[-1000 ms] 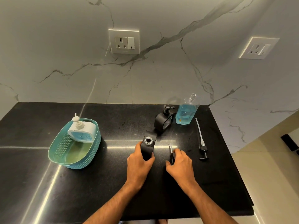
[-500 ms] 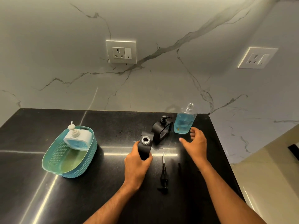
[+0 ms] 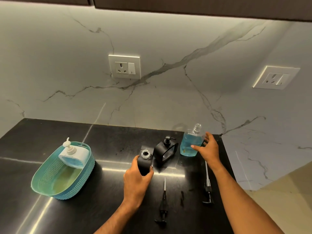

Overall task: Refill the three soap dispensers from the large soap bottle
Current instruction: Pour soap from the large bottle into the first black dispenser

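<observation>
- Filling the first black dispenser, uncapped and gripped upright on the table by the left hand.
- Right hand spread, fingers apart, at the large soap bottle, thumb touching; not yet closed.
- Next, probably: grasp, lift, pour carefully into the narrow neck.
- No readable labels.

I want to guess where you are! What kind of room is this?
Probably a kitchen or utility counter at home: a black stone countertop, a marble-look wall with a wall socket, and dark cabinets overhead.
</observation>
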`<action>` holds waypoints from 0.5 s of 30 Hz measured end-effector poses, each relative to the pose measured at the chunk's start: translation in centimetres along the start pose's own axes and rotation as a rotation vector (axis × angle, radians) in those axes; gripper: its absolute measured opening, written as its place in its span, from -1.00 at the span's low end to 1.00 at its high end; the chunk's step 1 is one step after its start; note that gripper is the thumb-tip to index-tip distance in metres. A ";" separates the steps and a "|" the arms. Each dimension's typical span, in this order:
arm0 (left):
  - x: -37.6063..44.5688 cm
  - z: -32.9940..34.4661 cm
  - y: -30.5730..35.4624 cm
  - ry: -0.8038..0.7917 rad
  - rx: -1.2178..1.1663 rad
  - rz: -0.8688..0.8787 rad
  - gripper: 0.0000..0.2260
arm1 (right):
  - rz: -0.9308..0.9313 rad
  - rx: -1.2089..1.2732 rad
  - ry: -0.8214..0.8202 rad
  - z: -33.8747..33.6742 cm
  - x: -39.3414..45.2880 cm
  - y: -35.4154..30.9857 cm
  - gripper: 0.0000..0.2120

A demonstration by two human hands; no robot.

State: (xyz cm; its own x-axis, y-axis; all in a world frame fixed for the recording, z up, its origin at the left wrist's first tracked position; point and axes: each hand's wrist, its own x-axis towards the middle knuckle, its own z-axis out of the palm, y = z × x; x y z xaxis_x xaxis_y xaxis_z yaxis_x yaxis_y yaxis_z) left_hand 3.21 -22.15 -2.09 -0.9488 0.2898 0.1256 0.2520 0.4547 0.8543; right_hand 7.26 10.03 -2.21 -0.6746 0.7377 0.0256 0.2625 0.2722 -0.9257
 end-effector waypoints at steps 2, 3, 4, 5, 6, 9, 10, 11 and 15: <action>0.3 0.2 0.1 0.008 0.003 -0.001 -0.42 | -0.017 0.050 -0.073 0.2 0.6 0.1 -0.23; 0.5 0.2 0.1 0.013 0.004 -0.001 -0.41 | -0.031 0.055 -0.108 0.3 0.8 0.3 -0.26; 0.7 0.3 0.2 0.015 0.004 -0.004 -0.40 | -0.038 0.060 -0.140 0.4 1.0 0.5 -0.26; 0.9 0.4 0.3 0.016 0.007 -0.007 -0.39 | -0.035 0.070 -0.161 0.5 1.1 0.7 -0.25; 1.1 0.4 0.4 0.016 0.010 -0.008 -0.39 | -0.026 0.086 -0.172 0.6 1.3 0.9 -0.24; 1.4 0.4 0.5 0.022 0.010 -0.012 -0.39 | -0.009 0.112 -0.168 0.6 1.6 1.4 -0.27; 1.5 0.4 0.5 0.024 0.010 -0.015 -0.39 | -0.016 0.113 -0.159 0.6 1.6 1.5 -0.30; 1.6 0.4 0.5 0.026 0.011 -0.015 -0.39 | -0.027 0.110 -0.144 0.5 1.5 1.5 -0.32; 1.8 0.2 0.7 0.028 0.024 -0.004 -0.39 | -0.077 0.120 -0.081 0.9 0.6 1.7 -0.40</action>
State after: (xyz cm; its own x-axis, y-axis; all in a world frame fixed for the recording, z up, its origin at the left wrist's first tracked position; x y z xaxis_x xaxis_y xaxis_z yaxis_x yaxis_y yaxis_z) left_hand 1.72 -21.19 -1.38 -0.9546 0.2647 0.1364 0.2524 0.4761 0.8424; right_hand 6.71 10.36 -4.13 -0.7443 0.6639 0.0724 0.1265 0.2466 -0.9608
